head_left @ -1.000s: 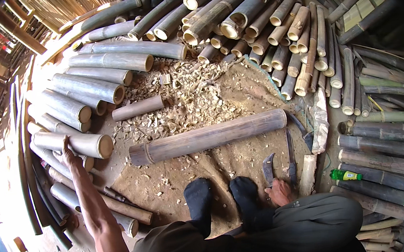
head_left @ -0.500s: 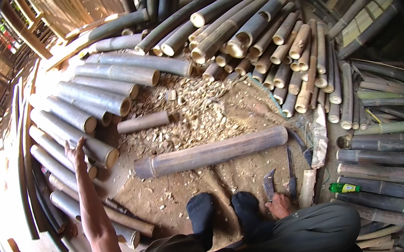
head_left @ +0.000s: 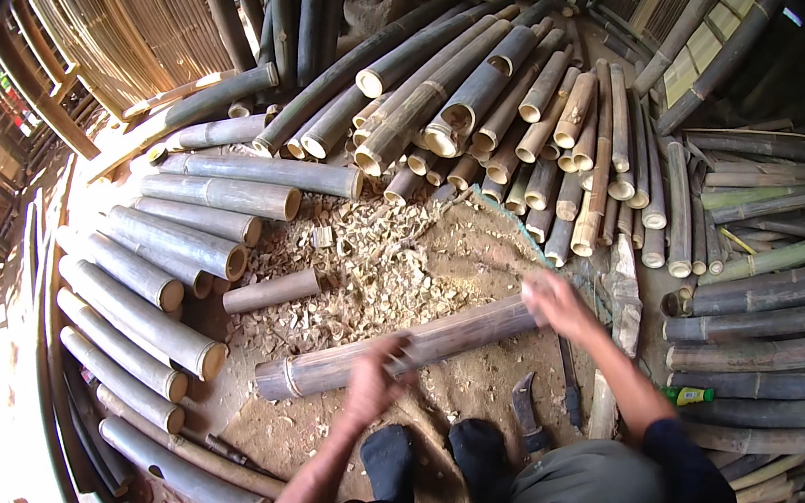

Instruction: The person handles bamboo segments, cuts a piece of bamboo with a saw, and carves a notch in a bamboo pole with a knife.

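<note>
A thick bamboo section [head_left: 463,337], dark with a pale ring near its left end, lies crosswise on the dirt floor before my feet. Over its left half is my left hand [head_left: 376,380], smeared by motion, so I cannot see whether it touches the bamboo. My right hand [head_left: 558,305] is at the section's right end, also blurred; a faint brownish streak beyond its fingers is too smeared to name. On the ground by my right foot rests a curved-blade knife [head_left: 527,412]. Beside it lies a long straight tool [head_left: 571,387], its upper part behind my right forearm.
Bamboo sections [head_left: 146,333] lie in rows on the left, and a big stack [head_left: 494,99] rises at the back. Wood chips [head_left: 374,265] cover the middle floor around a short bamboo piece [head_left: 272,291]. A green bottle [head_left: 689,394] lies on bamboo at right.
My left hand has left the bamboo row at left and come over the middle section. My right hand has released the curved-blade knife and risen to the section's right end.
</note>
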Tool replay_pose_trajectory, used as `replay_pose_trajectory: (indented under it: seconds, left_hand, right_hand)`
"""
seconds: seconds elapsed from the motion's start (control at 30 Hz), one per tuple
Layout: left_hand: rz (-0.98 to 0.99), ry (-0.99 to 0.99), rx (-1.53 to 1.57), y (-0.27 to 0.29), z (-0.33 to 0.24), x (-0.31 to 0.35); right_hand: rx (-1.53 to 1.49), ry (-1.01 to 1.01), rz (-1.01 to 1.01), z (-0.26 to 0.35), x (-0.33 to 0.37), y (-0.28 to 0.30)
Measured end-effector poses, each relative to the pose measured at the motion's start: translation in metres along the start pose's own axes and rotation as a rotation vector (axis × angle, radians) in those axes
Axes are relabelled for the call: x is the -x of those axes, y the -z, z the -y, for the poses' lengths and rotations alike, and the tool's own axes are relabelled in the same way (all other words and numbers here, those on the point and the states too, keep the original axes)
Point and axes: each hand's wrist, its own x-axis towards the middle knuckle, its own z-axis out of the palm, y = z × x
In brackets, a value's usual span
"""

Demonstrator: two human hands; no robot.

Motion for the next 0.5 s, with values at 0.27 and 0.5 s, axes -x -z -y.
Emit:
replay_pose_trajectory:
  seconds: [0.27, 0.5]
  left_hand:
    - [0.612, -0.027, -1.094, 0.002, 0.083, 0.039]
    - [0.322, -0.018, -0.867, 0.033, 0.053, 0.039]
  right_hand:
    - [-0.767, 0.113, -0.065, 0.089, -0.240, -0.005]
    - [-1.077, 0.166, -0.138, 0.116, -0.286, -0.023]
